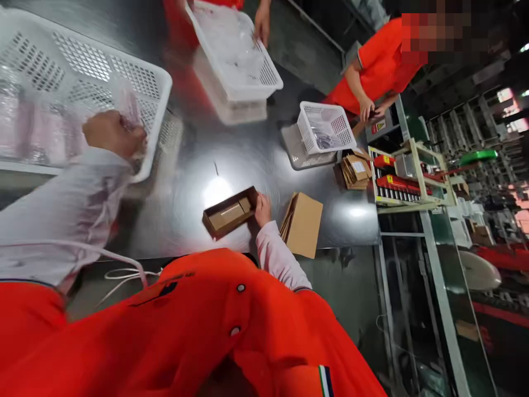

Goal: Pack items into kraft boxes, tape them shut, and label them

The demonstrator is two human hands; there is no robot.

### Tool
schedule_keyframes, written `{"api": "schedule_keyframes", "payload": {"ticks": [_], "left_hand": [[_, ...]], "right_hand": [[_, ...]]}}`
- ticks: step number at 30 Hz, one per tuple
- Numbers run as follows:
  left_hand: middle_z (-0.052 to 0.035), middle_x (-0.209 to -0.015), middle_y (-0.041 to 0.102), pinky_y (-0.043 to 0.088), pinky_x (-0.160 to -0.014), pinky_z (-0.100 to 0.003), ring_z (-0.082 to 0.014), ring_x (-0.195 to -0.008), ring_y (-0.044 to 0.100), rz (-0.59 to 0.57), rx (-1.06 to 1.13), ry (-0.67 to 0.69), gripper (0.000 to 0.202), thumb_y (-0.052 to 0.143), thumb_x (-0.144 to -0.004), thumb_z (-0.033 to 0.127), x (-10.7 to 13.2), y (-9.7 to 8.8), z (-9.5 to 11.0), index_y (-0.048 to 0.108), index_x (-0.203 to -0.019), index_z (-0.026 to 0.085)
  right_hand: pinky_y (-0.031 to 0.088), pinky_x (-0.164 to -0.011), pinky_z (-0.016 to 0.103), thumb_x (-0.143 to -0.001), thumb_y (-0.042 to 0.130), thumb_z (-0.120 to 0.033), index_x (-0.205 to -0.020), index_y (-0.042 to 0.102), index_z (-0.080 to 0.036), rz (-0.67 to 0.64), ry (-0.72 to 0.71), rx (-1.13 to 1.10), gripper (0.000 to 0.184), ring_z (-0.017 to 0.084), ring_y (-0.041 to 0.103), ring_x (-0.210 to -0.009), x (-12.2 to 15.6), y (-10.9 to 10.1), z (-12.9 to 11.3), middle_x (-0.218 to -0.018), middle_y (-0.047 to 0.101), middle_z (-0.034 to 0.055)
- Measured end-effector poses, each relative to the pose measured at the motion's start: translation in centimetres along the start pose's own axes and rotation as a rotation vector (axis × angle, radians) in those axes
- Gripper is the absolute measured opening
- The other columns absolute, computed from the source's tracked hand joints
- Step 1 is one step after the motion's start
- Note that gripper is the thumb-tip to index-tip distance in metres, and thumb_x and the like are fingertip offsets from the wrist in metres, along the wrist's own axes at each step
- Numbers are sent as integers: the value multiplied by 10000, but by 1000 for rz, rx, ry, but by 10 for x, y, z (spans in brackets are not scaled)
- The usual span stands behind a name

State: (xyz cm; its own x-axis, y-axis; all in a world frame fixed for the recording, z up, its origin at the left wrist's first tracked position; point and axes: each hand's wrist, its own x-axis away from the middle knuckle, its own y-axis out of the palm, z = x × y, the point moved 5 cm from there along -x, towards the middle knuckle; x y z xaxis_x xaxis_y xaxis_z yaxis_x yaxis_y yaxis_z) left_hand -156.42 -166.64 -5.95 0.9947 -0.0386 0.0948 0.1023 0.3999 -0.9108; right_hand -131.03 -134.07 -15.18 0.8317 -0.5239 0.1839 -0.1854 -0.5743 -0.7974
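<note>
Nearest us, item one: orange vest (198,325), filling the near edge of the view. Item two: open brown box (229,213), lying flat on the shiny dark table (185,165) just beyond the vest, with a paler card insert inside. Our right hand (263,208) sits at its right end, fingers folded together over the end wall. Item three: stack of flat cartons (303,224), just right of that hand, overhanging the table's near edge. Item four: large white basket (103,66) at the left, holding clear bags (25,127). Our left hand (112,132) is at its rim, too blurred for us to tell whether it is closed or apart. Item five, far: stacked white baskets (235,55) with a co-worker's hand (262,22) on the rim, a small basket (324,125), a pile of folded cartons (355,171), a second co-worker (380,60) and a roller rack (407,176). Risks, as we judge them: the box is held at one end only and could skate on the slick top, and a sleeve could knock the overhanging cartons off.
</note>
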Motion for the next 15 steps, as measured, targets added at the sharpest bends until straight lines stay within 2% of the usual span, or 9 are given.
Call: {"api": "schedule_keyframes", "payload": {"ticks": [2,3,4,6,8,10,12,14,15], "left_hand": [[-176,-1256,737,524,-1078,-447,-287,-1201,691,107,57,207,621,515,-1023,523,43,-4,34,675,-1257,-30],[-136,-1141,757,538,-1008,-386,-257,-1097,714,77,73,338,604,514,-1015,571,70,3,54,703,-1173,19],[-126,-1068,758,539,-954,-350,-248,-1027,720,4,54,458,587,514,-1004,604,99,16,73,720,-1085,60],[-161,-1090,772,536,-901,-338,-272,-1014,734,-306,-73,652,517,496,-1033,550,153,61,104,741,-1101,100],[-233,-1166,775,540,-903,-366,-322,-1059,747,-532,-232,684,456,470,-1049,402,185,109,120,753,-1177,68],[-294,-1148,774,549,-893,-393,-369,-1056,758,-624,-314,638,412,498,-1007,285,191,149,130,773,-1156,18],[-322,-1095,777,560,-872,-398,-394,-1035,766,-647,-331,597,378,546,-961,242,182,175,137,794,-1106,-2],[-327,-1102,776,571,-874,-388,-396,-1050,769,-659,-324,586,383,574,-940,239,173,186,140,798,-1134,-3],[-326,-1119,774,576,-883,-386,-392,-1060,770,-660,-310,591,399,580,-935,241,170,185,140,794,-1168,-2]], "right_hand": [[415,-1295,329,-1110,301,-165,-1511,620,-92,0,-6,-35,518,178,594,-1467,-5,4,0,-1531,647,196],[411,-1288,302,-1116,305,-167,-1509,610,-78,5,2,-46,506,167,594,-1462,-7,5,0,-1535,641,196],[410,-1279,281,-1121,306,-170,-1498,609,-68,12,10,-53,494,158,597,-1452,-9,7,1,-1530,641,194],[422,-1259,268,-1126,300,-171,-1457,630,-73,17,14,-48,478,152,608,-1423,-11,9,3,-1498,657,183],[433,-1245,284,-1129,290,-170,-1427,656,-94,29,-9,-25,478,158,611,-1398,-9,11,2,-1469,669,172],[428,-1245,307,-1135,305,-184,-1426,676,-106,56,-43,14,477,174,598,-1387,-6,9,0,-1443,675,171],[424,-1242,321,-1139,381,-225,-1412,715,-128,15,-118,77,442,195,597,-1361,-4,9,-6,-1382,695,161],[451,-1208,323,-1125,493,-274,-1377,761,-173,-148,-241,158,382,209,625,-1302,-6,14,-16,-1297,722,125],[474,-1178,320,-1115,535,-297,-1359,777,-199,-255,-298,197,357,210,645,-1265,-8,17,-22,-1263,732,103]]}}
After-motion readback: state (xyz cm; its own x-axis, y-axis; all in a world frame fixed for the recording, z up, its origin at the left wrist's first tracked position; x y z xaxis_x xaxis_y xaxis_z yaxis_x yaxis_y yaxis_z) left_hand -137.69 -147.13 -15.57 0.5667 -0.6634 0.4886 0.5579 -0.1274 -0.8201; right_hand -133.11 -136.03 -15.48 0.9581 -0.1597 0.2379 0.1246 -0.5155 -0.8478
